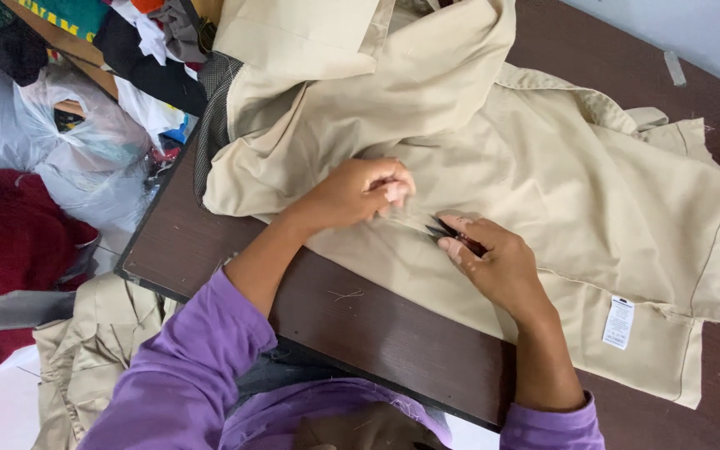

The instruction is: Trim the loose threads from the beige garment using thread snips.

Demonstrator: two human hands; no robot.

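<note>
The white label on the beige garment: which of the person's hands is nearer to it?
Right. The right hand, holding small snips, is just left of the white label; the left hand is farther left.

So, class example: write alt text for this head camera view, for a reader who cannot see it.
A person in purple sleeves works on a beige garment spread on a dark brown table: the left hand pinches the fabric while the right hand holds small thread snips against it. Bagged clothes are piled at left.
</note>
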